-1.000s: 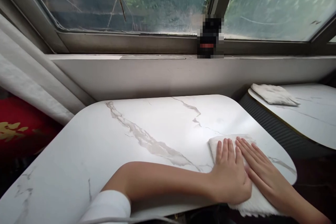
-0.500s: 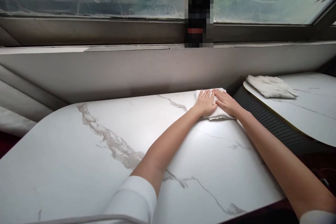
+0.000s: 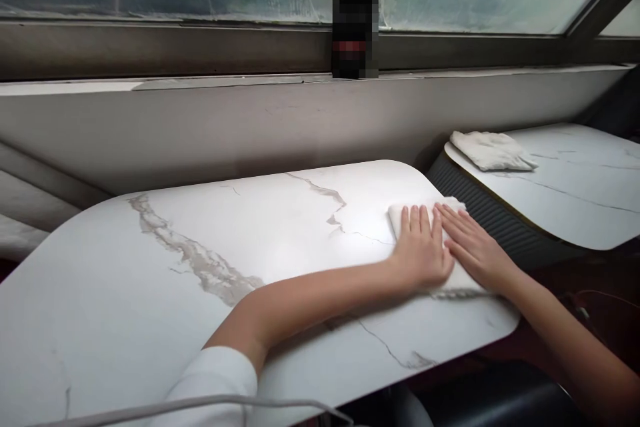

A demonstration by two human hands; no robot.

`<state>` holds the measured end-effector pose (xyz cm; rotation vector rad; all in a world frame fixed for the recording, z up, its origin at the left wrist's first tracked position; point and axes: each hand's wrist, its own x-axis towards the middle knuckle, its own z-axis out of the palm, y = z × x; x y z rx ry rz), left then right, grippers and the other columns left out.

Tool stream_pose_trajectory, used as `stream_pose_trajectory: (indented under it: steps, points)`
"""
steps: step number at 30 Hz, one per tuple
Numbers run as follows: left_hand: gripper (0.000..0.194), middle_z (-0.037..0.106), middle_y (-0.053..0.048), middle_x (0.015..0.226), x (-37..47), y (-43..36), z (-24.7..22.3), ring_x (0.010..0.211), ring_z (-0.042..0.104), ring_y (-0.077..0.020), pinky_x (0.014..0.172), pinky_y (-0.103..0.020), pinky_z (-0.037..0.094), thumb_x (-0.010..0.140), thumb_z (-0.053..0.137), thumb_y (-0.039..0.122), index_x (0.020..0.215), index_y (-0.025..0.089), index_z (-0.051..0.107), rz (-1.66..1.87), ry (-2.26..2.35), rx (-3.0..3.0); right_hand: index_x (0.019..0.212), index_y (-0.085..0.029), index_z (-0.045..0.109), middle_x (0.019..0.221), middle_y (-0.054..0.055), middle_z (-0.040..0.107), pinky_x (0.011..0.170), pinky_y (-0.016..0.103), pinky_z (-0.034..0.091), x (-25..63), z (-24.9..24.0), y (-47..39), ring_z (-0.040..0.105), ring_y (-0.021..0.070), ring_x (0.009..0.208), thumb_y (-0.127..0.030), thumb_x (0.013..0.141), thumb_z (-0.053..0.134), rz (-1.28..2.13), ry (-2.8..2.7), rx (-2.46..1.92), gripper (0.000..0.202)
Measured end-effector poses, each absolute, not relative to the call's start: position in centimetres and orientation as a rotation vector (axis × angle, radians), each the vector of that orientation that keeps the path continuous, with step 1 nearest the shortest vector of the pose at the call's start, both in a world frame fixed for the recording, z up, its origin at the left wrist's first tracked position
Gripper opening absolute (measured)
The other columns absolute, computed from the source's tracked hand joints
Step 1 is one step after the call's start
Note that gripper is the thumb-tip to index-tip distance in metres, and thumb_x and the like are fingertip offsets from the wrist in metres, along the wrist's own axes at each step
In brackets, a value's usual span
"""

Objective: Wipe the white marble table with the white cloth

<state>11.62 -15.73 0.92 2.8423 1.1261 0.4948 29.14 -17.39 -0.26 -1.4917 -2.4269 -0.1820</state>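
A folded white cloth [image 3: 461, 280] lies on the white marbled table [image 3: 125, 300], near its right end. My left hand [image 3: 423, 250] rests flat on the cloth, fingers stretched out and pointing toward the window. Beside it, my right hand [image 3: 475, 247] also lies flat across the cloth's right part, its fingers extended and angled left. The fingers of the two hands almost meet. Much of the cloth is hidden under them.
A second marbled table [image 3: 575, 180] stands to the right, with another folded white cloth [image 3: 493, 150] on its near corner. A wall with a sill [image 3: 225, 82] and windows runs behind. A grey cable [image 3: 200, 403] crosses the bottom. A dark seat [image 3: 495, 397] is at lower right.
Both hands have slid the cloth toward me and slightly right along the table's right end, away from the wall edge. My left forearm now lies more sideways. The view has shifted a little.
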Motion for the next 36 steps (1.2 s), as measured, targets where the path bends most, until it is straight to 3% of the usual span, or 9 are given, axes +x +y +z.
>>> stream_pose_trajectory:
  steps: [5, 11, 16, 20, 23, 27, 36]
  points:
    - [0.065, 0.026, -0.024, 0.146, 8.1, -23.5, 2.4, 0.136, 0.019, -0.0345, 0.111, -0.048, 0.010, 0.092, 0.031, 0.037, 0.143, -0.001, 0.016, 0.449, 0.876, 2.799, 0.148, -0.022, 0.006, 0.151, 0.005, 0.021, 0.108, 0.052, 0.028, 25.9, 0.7, -27.1, 0.027, 0.0261, 0.135, -0.027, 0.093, 0.027, -0.140, -2.390, -1.518, 0.059]
    - [0.061, 0.019, -0.020, 0.149, 7.2, -23.9, 2.9, 0.138, 0.012, -0.0302, 0.113, -0.045, 0.011, 0.094, 0.025, 0.035, 0.143, 0.001, 0.020, 0.381, 0.846, 2.649, 0.147, -0.026, -0.004, 0.151, 0.003, 0.019, 0.106, 0.054, 0.031, 24.0, 0.4, -29.3, 0.026, 0.0260, 0.135, -0.027, 0.093, 0.023, -0.196, -2.358, -1.606, 0.061]
    - [0.058, 0.019, -0.019, 0.150, 8.8, -19.0, 1.6, 0.139, 0.008, -0.0269, 0.114, -0.043, 0.006, 0.095, 0.018, 0.031, 0.142, -0.002, 0.022, 0.424, 1.028, 2.664, 0.146, -0.025, -0.008, 0.151, 0.003, 0.021, 0.109, 0.048, 0.027, 24.4, -0.2, -23.7, 0.021, 0.0197, 0.137, -0.026, 0.096, 0.015, -0.202, -2.363, -1.749, 0.056]
    - [0.056, 0.025, -0.014, 0.149, 9.3, -11.7, 1.0, 0.138, 0.016, -0.0210, 0.114, -0.040, 0.005, 0.094, 0.016, 0.030, 0.142, 0.001, 0.025, 0.436, 1.163, 2.708, 0.148, -0.013, 0.009, 0.150, 0.010, 0.024, 0.110, 0.046, 0.023, 24.0, 0.0, -15.8, 0.018, 0.0206, 0.138, -0.029, 0.095, 0.013, -0.181, -2.395, -1.850, 0.055]
    - [0.056, 0.023, -0.014, 0.149, 8.3, -5.3, 1.0, 0.139, 0.016, -0.0205, 0.113, -0.045, 0.004, 0.094, 0.018, 0.029, 0.142, 0.003, 0.024, 0.361, 1.199, 2.738, 0.145, -0.005, 0.021, 0.148, 0.014, 0.028, 0.110, 0.048, 0.022, 22.2, 0.4, -9.4, 0.020, 0.0246, 0.138, -0.027, 0.092, 0.015, -0.236, -2.414, -1.879, 0.057]
    - [0.054, 0.023, -0.012, 0.150, 5.0, 0.8, 1.0, 0.138, 0.017, -0.0196, 0.113, -0.045, 0.004, 0.095, 0.019, 0.028, 0.142, 0.005, 0.025, 0.314, 1.300, 2.753, 0.140, 0.002, 0.028, 0.146, 0.019, 0.029, 0.108, 0.049, 0.024, 18.1, 0.8, -2.9, 0.024, 0.0295, 0.136, -0.023, 0.089, 0.022, -0.296, -2.414, -1.909, 0.058]
    - [0.052, 0.022, -0.013, 0.150, -0.4, 0.1, 0.8, 0.139, 0.015, -0.0207, 0.113, -0.044, 0.006, 0.094, 0.020, 0.026, 0.141, 0.005, 0.028, 0.396, 1.577, 2.693, 0.140, -0.001, 0.031, 0.146, 0.017, 0.031, 0.110, 0.046, 0.021, 13.4, 0.3, -0.8, 0.024, 0.0257, 0.136, -0.026, 0.092, 0.021, -0.244, -2.478, -1.614, 0.055]
